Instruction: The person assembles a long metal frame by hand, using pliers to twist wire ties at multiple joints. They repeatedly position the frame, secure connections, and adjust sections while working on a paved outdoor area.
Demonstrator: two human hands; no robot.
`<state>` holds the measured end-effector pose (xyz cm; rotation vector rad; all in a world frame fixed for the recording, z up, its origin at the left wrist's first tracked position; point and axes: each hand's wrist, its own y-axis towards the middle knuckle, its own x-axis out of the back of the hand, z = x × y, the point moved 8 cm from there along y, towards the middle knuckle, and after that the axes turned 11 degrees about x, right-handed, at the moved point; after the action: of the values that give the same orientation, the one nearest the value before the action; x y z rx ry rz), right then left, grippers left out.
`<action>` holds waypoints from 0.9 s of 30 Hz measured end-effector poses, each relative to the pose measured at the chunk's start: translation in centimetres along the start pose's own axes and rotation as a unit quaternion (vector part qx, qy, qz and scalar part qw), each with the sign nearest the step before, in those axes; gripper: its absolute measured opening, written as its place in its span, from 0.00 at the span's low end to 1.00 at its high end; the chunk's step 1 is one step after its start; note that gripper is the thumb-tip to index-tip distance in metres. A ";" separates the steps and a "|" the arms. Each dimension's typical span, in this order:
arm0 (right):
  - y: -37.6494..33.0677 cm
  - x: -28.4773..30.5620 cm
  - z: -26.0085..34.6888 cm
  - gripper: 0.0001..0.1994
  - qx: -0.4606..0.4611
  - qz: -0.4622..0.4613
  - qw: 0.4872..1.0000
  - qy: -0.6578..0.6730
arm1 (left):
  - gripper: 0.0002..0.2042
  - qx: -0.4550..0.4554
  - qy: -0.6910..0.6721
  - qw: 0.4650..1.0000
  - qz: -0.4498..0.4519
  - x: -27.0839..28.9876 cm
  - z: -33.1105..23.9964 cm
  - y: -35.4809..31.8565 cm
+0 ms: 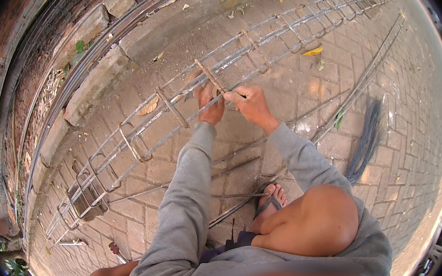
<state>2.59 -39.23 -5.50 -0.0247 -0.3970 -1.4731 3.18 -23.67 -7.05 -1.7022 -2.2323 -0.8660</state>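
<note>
Fingers (221, 96) of both hands pinch stirrup (210, 77) on rebar cage (255, 49).

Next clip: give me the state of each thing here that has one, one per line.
Long grey steel rebar cage: lying flat on the brick paving, stirrups upright.
Rusty square stirrup: standing on the bars, gripped.
Left hand: closed on the stirrup.
Right hand: pinching at the same joint.
Dark bundle of tie wire: loose on paving.
</note>
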 end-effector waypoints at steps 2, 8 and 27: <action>-0.2 0.0 -0.4 0.18 -0.019 -0.008 1.000 0.021 | 0.12 0.025 -0.021 0.999 -0.018 0.4 0.0 -0.7; -0.1 0.1 0.1 0.18 0.001 -0.003 1.000 0.004 | 0.09 0.114 -0.076 0.988 -0.069 -0.3 3.0 -2.3; -0.6 2.5 3.7 0.09 0.065 0.045 0.991 -0.110 | 0.23 0.496 -0.433 0.748 0.083 2.0 -2.1 -9.1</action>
<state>1.19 -40.74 -1.50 -0.1004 -0.6626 -1.3577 -6.33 -24.70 -7.38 -1.7291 -2.1410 1.2523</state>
